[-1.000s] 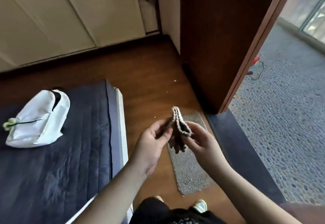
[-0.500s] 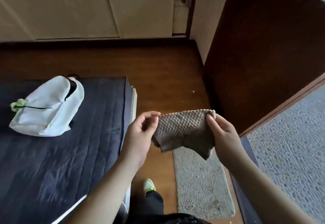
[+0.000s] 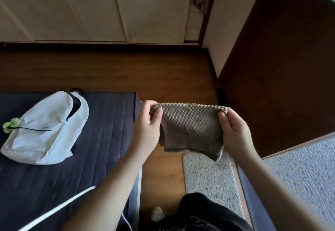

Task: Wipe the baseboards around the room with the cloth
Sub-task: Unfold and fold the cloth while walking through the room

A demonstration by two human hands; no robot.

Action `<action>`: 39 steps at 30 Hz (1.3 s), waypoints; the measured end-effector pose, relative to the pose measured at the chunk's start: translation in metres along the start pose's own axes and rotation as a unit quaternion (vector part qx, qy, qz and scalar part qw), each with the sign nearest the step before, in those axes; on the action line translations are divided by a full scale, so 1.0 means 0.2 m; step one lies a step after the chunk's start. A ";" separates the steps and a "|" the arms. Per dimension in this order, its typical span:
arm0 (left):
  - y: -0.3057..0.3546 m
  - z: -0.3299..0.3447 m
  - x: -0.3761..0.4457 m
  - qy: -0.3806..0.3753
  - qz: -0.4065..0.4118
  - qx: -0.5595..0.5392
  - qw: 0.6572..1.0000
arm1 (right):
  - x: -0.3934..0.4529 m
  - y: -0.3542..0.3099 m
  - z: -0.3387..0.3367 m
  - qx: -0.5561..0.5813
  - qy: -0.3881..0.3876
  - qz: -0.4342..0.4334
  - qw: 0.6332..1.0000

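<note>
A brown waffle-textured cloth (image 3: 190, 127) hangs spread between my hands above the wooden floor. My left hand (image 3: 146, 127) pinches its upper left corner with thumb and fingers. My right hand (image 3: 233, 131) pinches the upper right corner. The cloth's lower part is folded and droops. A dark baseboard (image 3: 101, 46) runs along the foot of the cream closet doors at the far wall, and another stretch (image 3: 213, 67) runs along the wall on the right.
A dark mattress (image 3: 101, 140) lies on the left with a white backpack (image 3: 45, 129) on it. A grey mat (image 3: 210, 178) lies below the cloth. A dark wooden door (image 3: 281, 67) stands open at right, beside pebbled grey flooring (image 3: 308, 167).
The cloth went from a bunched fold between my hands to being spread out flat between them. My view swung left toward the closet wall and my hands rose.
</note>
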State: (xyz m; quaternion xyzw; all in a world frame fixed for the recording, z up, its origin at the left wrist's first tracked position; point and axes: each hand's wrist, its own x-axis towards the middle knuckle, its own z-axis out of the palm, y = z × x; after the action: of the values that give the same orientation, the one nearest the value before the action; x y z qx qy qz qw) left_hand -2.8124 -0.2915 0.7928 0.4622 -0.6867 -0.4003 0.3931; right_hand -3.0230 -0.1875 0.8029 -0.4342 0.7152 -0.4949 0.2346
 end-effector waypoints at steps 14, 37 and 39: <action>0.05 0.49 1.03 -0.035 -0.332 -0.444 0.832 | 1.17 0.24 0.03 0.495 -0.170 0.284 0.804; -0.38 0.31 2.41 0.056 -0.136 -0.193 0.970 | 2.73 0.05 0.66 0.317 -0.222 0.149 0.910; -0.43 0.25 2.56 0.044 -0.144 -0.191 0.970 | 2.87 0.00 0.77 0.311 -0.221 0.135 0.915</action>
State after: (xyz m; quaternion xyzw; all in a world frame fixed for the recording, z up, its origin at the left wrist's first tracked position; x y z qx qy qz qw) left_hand -2.9656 -0.7899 0.7837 0.4899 -0.5055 -0.5557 0.4423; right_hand -3.1998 -0.7538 0.7956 -0.3372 0.5068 -0.5475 0.5742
